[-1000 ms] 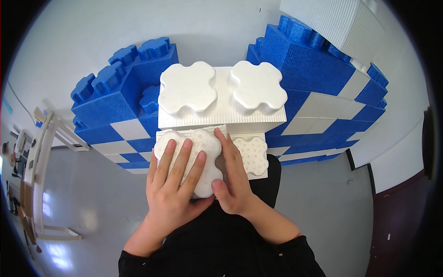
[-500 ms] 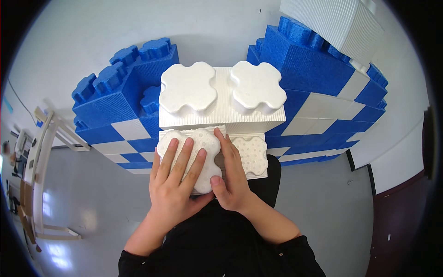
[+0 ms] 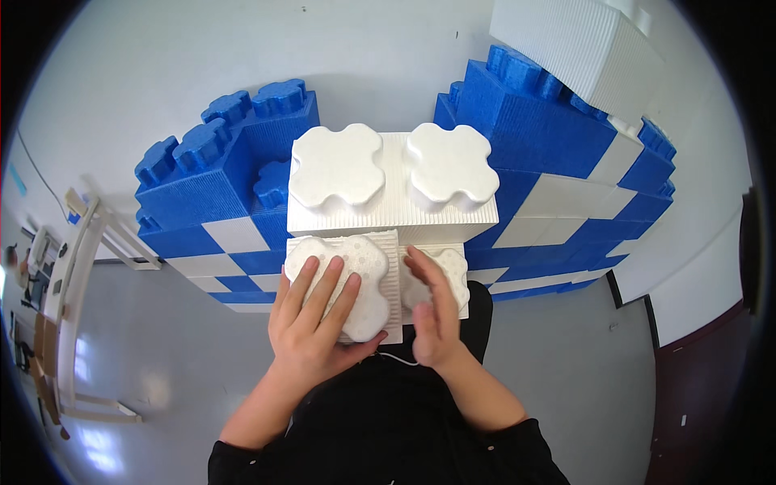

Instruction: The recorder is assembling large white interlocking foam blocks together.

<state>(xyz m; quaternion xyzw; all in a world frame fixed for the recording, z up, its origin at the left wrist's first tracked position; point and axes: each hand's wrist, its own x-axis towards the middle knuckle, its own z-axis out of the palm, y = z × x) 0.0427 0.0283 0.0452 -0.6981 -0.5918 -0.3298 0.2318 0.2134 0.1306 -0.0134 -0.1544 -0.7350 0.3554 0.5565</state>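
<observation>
My left hand (image 3: 315, 315) lies on the lobed, pitted stud of a small white foam block (image 3: 368, 311). Its fingers are stretched out and slightly apart, with the thumb by the near edge. To the right, my right hand (image 3: 436, 319) is held open on edge, apart from that block and holding nothing. It partly covers another pitted white stud (image 3: 455, 279), which seems to sit lower. Just beyond both stands a larger white block (image 3: 394, 186) with two smooth lobed studs on top.
Blue and white block walls rise at left (image 3: 194, 190) and right (image 3: 558, 129), converging behind the white blocks. A ribbed white block (image 3: 566, 48) sits atop the right wall. A white frame table (image 3: 73, 267) stands far left; a dark red panel (image 3: 699, 388) is at right.
My right hand has left the side of the small white block and moved right, over the neighbouring stud. My left hand stays on the small block. The view has shifted slightly.
</observation>
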